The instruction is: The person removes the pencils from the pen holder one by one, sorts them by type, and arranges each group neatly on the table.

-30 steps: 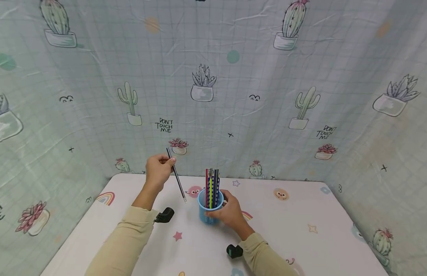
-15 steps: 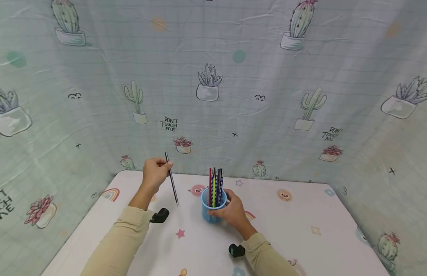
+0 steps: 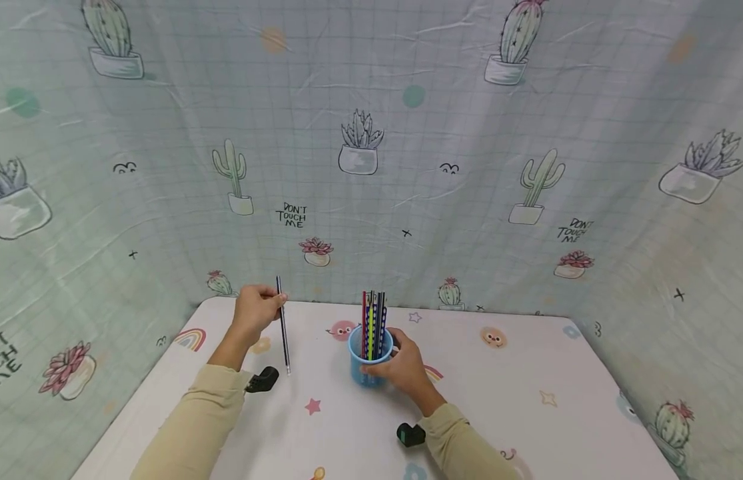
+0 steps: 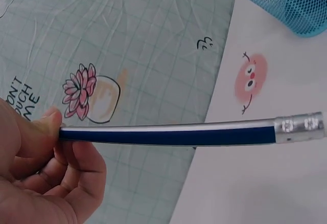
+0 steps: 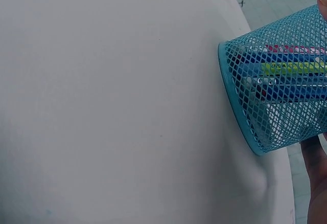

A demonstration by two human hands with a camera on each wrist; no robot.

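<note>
My left hand (image 3: pixel 257 311) pinches a dark blue and white striped pencil (image 4: pixel 168 135) near its upper end, between thumb and fingers. The pencil hangs nearly upright over the left part of the table, its metal eraser end pointing down. To the right of it, my right hand (image 3: pixel 404 367) grips a light blue mesh pencil cup (image 5: pixel 276 116) around its side and near the rim. Several pencils (image 3: pixel 374 327) stand in the cup, among them a red, a yellow-green and dotted dark blue ones.
The white table (image 3: pixel 497 413) has printed stars, rainbows and smiling faces. A cactus-print cloth (image 3: pixel 395 200) hangs behind it and along both sides. Black wrist devices show below each hand, the left one (image 3: pixel 263 380) and the right one (image 3: pixel 411 435).
My left hand has moved left and down with the pencil, away from the cup, and the pencil has swung more upright. My right hand keeps its grip on the cup.
</note>
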